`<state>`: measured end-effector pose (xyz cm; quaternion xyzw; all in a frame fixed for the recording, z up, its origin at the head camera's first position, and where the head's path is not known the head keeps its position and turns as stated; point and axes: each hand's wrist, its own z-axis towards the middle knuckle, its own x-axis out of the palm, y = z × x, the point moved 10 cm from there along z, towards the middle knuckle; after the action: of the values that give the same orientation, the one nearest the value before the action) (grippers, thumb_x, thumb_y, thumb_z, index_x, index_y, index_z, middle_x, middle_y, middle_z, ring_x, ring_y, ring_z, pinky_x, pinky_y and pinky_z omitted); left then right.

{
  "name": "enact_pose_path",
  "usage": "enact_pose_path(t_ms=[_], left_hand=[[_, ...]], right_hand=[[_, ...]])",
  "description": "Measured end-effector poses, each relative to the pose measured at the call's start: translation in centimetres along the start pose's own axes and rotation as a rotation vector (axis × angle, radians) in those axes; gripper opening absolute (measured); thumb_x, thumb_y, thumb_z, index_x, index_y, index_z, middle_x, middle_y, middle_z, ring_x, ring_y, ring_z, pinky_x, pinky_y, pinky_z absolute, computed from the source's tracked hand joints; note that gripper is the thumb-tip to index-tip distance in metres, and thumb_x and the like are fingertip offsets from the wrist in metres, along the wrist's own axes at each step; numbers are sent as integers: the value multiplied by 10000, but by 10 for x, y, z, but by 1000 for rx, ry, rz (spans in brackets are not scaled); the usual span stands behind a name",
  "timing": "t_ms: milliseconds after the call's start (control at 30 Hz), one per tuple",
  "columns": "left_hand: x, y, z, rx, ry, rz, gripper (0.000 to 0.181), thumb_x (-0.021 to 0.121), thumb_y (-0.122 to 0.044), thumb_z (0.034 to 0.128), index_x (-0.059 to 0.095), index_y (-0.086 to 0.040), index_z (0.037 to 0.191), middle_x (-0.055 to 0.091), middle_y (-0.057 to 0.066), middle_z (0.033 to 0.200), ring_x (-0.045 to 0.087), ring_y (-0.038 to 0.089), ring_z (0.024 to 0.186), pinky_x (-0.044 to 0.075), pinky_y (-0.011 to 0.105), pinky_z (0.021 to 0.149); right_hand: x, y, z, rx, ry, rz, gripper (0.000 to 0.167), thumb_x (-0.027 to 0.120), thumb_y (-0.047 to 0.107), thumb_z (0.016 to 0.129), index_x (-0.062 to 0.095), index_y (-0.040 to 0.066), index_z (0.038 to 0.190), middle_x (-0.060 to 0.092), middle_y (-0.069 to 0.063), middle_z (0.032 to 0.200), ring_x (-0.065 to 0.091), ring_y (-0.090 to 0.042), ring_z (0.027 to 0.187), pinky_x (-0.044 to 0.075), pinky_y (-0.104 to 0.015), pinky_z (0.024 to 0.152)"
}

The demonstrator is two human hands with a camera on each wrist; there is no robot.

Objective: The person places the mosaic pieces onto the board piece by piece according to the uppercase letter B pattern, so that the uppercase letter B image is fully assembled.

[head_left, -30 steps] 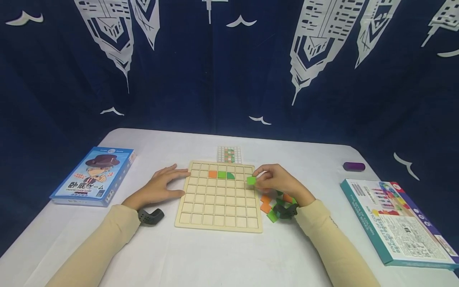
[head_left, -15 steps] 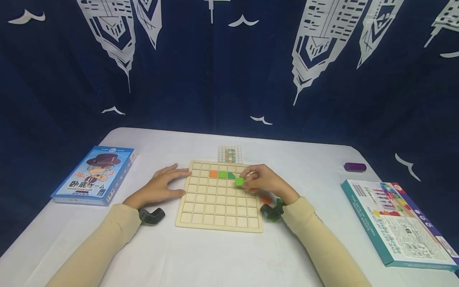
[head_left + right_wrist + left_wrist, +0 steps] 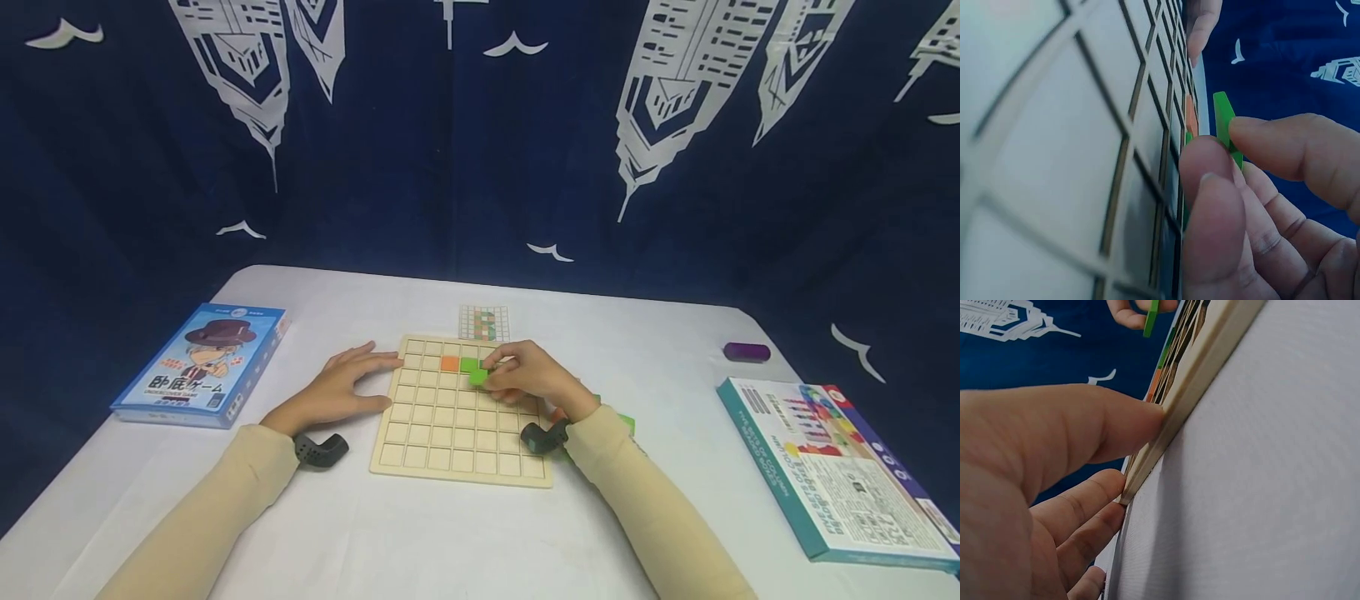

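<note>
A wooden grid board [image 3: 450, 433] lies on the white table. In one of its upper rows sit an orange square tile [image 3: 450, 364] and a green square tile [image 3: 468, 365]; the dark green piece beside them is mostly hidden by fingers. My right hand [image 3: 528, 372] pinches a light green tile [image 3: 1223, 115] between thumb and fingers, held just above the board. My left hand [image 3: 337, 390] rests along the board's left edge, its thumb [image 3: 1129, 422] and fingertips touching the side, fingers extended.
A small pattern card [image 3: 483, 323] lies behind the board. Loose tiles [image 3: 627, 423] are partly hidden under my right wrist. A blue game box [image 3: 198, 367] lies left, a teal-edged box [image 3: 840, 467] right, and a purple cylinder [image 3: 746, 352] behind it.
My right hand has carried the light green tile leftward across the board, from its right edge to below the row of placed tiles. My left hand has stayed at the board's edge.
</note>
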<state>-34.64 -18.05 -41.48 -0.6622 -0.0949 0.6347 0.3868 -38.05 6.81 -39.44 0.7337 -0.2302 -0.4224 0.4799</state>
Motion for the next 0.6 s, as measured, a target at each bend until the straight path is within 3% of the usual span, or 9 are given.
enact_pose_path(t_ms=[600], left_hand=[[0, 1, 1, -13, 3, -6, 660, 785, -305, 936, 607, -98, 1538, 497, 150, 1657, 188, 465, 1630, 83, 694, 1289]], right_hand=[[18, 19, 17, -12, -45, -232, 220, 802, 11, 932, 742, -30, 1139, 767, -58, 819, 694, -106, 606, 626, -268, 606]])
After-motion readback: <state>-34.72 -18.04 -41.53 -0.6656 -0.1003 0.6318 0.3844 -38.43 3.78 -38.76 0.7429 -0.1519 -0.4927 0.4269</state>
